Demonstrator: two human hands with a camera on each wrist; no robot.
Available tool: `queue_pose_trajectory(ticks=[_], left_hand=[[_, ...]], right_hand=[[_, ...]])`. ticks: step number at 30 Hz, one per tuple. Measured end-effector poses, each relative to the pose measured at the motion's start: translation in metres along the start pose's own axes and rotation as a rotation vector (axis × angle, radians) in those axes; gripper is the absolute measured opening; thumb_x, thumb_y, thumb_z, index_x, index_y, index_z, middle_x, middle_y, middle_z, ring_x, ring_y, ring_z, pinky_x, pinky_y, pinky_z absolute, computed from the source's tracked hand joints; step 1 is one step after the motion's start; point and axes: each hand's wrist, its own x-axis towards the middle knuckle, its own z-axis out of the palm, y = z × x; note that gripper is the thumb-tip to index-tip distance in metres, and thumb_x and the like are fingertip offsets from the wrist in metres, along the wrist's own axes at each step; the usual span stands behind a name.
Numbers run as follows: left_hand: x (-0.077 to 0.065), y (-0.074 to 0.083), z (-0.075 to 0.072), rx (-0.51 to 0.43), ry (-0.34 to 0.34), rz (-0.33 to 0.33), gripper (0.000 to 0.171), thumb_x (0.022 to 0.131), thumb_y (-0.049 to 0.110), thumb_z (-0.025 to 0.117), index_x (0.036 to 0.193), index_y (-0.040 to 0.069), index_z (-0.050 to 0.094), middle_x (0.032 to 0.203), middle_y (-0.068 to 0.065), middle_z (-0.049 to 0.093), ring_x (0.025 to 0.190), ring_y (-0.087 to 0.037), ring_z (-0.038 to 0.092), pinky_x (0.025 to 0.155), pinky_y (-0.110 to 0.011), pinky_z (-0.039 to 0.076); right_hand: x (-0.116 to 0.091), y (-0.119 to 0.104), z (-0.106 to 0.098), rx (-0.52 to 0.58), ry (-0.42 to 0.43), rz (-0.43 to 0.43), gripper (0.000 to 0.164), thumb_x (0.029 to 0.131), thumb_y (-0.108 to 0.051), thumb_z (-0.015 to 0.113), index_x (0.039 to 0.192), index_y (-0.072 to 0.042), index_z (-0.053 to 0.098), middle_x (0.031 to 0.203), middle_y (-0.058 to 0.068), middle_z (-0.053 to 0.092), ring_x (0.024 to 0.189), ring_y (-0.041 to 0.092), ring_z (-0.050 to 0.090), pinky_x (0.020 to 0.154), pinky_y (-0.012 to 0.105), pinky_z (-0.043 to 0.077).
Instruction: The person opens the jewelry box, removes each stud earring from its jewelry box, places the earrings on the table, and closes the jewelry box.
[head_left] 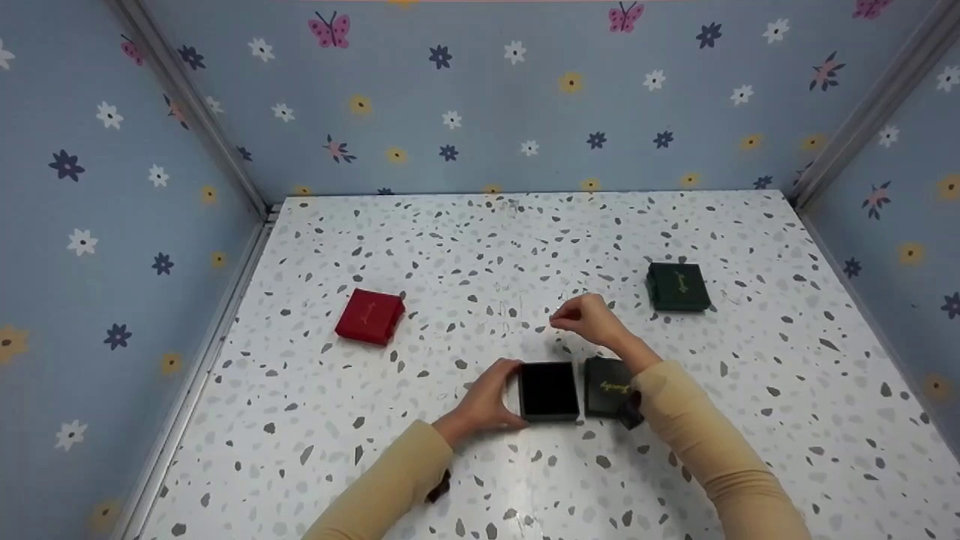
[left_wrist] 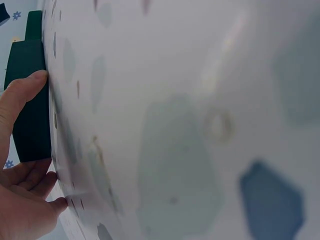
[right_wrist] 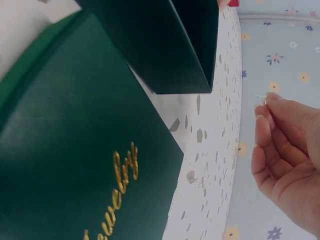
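Box with black lining (head_left: 549, 391), head view: lay on the surface (head_left: 450, 247), dark inside facing up, just left of a gold-lettered lid (head_left: 604, 386).
Left hand (head_left: 484, 401), head view: grip clamped on the box's left side.
Right hand (head_left: 592, 321), head view: grip together at the fingertips, beyond the lid.
Green wall (left_wrist: 31, 120), left wrist view: thumb lay against it, fingers at its end; a steady hold seemed best against sliding.
Small item with a thin pin (right_wrist: 260, 96), right wrist view: pinched, pin exposed; light, firm pressure looked wise.

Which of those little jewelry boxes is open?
The dark green box held by the left hand: its black inside shows, while the red box and far green box are closed.
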Motion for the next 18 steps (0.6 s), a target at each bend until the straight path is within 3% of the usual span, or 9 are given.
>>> queue_pose_trajectory(ticks=[10,18], left_hand=[[-0.001,0.001,0.000,0.010,0.007,-0.005,0.086,0.049,0.018,0.085,0.122,0.002,0.043,0.114,-0.006,0.049,0.105,-0.017,0.046,0.097,-0.026,0.033],[-0.002,0.002,0.000,0.014,0.015,0.016,0.086,0.049,0.017,0.085,0.122,0.001,0.042,0.114,-0.007,0.048,0.106,-0.020,0.046,0.096,-0.028,0.034]], right_hand=[[0.007,0.008,-0.002,-0.032,-0.010,0.213,0.015,0.077,-0.016,0.068,0.075,-0.001,0.070,0.066,0.005,0.065,0.055,0.008,0.052,0.050,0.022,0.042],[0.011,0.018,-0.002,-0.040,-0.045,0.354,0.014,0.078,-0.012,0.065,0.080,0.001,0.070,0.069,0.005,0.065,0.057,0.006,0.052,0.052,0.021,0.043]])
